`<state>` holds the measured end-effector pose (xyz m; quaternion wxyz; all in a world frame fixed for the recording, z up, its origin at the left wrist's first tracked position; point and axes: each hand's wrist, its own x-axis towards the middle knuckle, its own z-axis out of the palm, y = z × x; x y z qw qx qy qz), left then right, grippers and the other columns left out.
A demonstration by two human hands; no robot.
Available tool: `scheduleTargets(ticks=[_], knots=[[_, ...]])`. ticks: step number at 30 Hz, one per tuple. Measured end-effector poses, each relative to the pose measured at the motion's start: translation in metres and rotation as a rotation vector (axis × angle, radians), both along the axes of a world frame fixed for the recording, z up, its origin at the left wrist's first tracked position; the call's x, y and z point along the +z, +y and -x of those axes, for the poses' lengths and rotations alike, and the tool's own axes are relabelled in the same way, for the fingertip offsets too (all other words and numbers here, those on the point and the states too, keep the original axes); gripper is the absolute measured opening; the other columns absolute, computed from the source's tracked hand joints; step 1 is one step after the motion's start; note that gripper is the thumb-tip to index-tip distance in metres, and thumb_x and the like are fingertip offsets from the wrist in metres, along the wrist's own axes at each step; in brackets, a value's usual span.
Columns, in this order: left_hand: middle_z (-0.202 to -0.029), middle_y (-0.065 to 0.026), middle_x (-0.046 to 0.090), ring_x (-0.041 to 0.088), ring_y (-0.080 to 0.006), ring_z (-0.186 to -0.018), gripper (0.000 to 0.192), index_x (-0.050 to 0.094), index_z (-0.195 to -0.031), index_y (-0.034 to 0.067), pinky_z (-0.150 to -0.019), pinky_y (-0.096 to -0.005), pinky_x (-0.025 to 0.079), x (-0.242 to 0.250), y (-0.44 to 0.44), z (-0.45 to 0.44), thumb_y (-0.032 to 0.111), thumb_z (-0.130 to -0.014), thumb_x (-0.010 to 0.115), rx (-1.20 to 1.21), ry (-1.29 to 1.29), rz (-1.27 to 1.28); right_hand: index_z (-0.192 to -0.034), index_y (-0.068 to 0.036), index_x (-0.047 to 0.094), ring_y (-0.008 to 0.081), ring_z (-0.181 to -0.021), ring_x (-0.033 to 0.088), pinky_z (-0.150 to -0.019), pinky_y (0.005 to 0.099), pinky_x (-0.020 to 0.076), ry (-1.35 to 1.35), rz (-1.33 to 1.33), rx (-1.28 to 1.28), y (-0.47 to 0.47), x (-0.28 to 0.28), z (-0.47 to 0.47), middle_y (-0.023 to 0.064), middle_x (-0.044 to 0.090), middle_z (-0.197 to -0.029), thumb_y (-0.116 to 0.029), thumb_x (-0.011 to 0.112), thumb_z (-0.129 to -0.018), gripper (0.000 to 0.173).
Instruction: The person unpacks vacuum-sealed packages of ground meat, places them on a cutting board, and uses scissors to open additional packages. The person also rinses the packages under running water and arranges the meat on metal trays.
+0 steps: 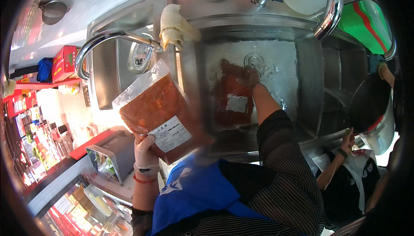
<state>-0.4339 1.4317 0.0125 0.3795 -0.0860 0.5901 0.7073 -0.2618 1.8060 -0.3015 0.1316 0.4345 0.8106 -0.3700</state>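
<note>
My left hand (pixel 144 147), in a thin clear glove, grips the lower left edge of a clear plastic pouch of red-orange food (pixel 152 103). This pouch is raised beside the left wall of a steel sink, and its white label bears writing. My right hand (pixel 253 75) reaches down into the water in the sink basin (pixel 281 58). It is at the upper right edge of a second red pouch (pixel 231 84), which lies in the water with a pale label facing up. Water and blur hide how the right fingers are set.
A chrome faucet (pixel 113 35) arches over the left basin, and another spout (pixel 326 19) hangs at upper right. A pale cloth (pixel 174 26) drapes the divider. At right, another person's hand (pixel 347 141) is near a large metal pot (pixel 378 135). A grey bin (pixel 113 152) stands lower left.
</note>
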Motion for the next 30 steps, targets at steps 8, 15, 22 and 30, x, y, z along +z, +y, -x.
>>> scheduleTargets(ticks=[8,15,22,30], knots=[[-0.127,-0.0133,0.064,0.062,-0.0282,-0.116,0.064,0.048,-0.138,0.000,-0.103,-0.0395,0.049,0.005,-0.006,0.001,0.016,-0.081,0.071,0.061,0.009,-0.022,-0.121,-0.005,0.067,0.0324,-0.111,0.064,-0.094,0.0429,0.0508,-0.248,0.220,0.326,-0.004,0.007,0.016,0.0172,0.068,-0.119,-0.040,0.077,-0.079,0.056],[-0.127,-0.0128,0.064,0.063,-0.0279,-0.115,0.063,0.048,-0.139,0.000,-0.102,-0.0400,0.049,0.011,-0.010,-0.002,0.018,-0.082,0.071,0.064,0.053,-0.057,-0.116,-0.012,0.074,0.0282,-0.110,0.064,-0.095,0.0407,0.0492,-0.437,0.489,0.530,-0.014,0.081,0.038,0.0141,0.071,-0.116,-0.046,0.070,-0.081,0.049],[-0.123,-0.0156,0.066,0.065,-0.0300,-0.111,0.060,0.050,-0.136,-0.004,-0.099,-0.0414,0.052,0.015,-0.030,-0.007,0.019,-0.084,0.070,0.158,0.097,-0.089,-0.127,-0.009,0.065,0.0348,-0.110,0.065,-0.095,0.0434,0.0501,-0.111,0.366,0.481,-0.095,0.137,0.042,0.0190,0.070,-0.119,-0.057,0.068,-0.083,0.065],[-0.125,-0.0150,0.066,0.064,-0.0300,-0.113,0.064,0.053,-0.134,-0.003,-0.103,-0.0399,0.048,0.026,-0.072,-0.010,0.026,-0.082,0.076,0.213,0.144,-0.163,-0.116,-0.008,0.069,0.0394,-0.103,0.067,-0.086,0.0465,0.0536,-0.403,0.153,0.489,-0.073,0.043,-0.005,0.0192,0.070,-0.112,-0.044,0.072,-0.082,0.050]])
